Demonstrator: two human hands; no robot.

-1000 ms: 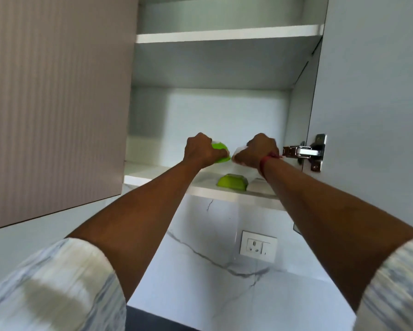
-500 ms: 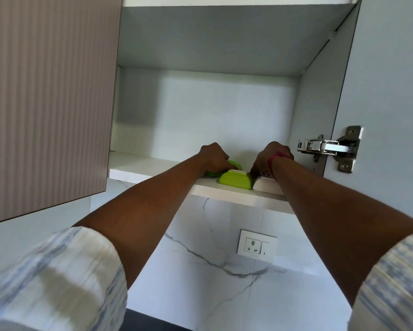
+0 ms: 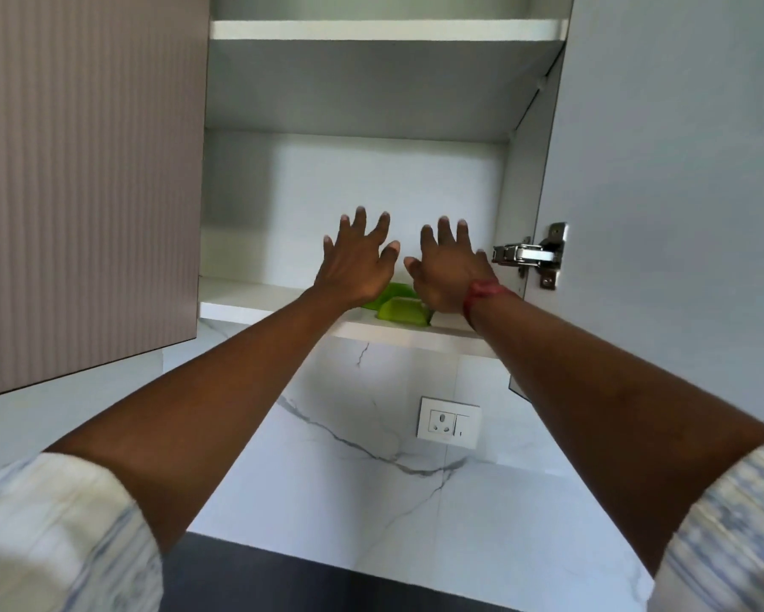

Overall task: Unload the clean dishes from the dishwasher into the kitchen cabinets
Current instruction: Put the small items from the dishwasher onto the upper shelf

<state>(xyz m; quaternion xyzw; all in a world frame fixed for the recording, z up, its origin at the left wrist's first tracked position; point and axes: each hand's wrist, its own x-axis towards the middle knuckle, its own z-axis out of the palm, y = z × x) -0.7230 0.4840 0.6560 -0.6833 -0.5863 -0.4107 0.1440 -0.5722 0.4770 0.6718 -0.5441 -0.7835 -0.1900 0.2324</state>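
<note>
Two green bowls lie upside down on the bottom shelf [image 3: 256,298] of the open wall cabinet: a front green bowl [image 3: 403,312] near the shelf edge and a rear green bowl [image 3: 393,292] partly behind it. My left hand [image 3: 357,262] hovers above them with its fingers spread and nothing in it. Beside it, my right hand [image 3: 448,269], with a red band at the wrist, is also spread and holds nothing. Whatever lies on the shelf behind my right wrist is hidden.
The cabinet's right door [image 3: 680,192] stands open on a metal hinge [image 3: 528,254]. A closed ribbed door [image 3: 84,178] is to the left. An upper shelf [image 3: 384,30] runs across the top. A wall socket [image 3: 448,422] sits on the marble backsplash below.
Both hands have let go of the bowls they were setting on the shelf and have risen above it with fingers spread. The green bowls stay on the shelf.
</note>
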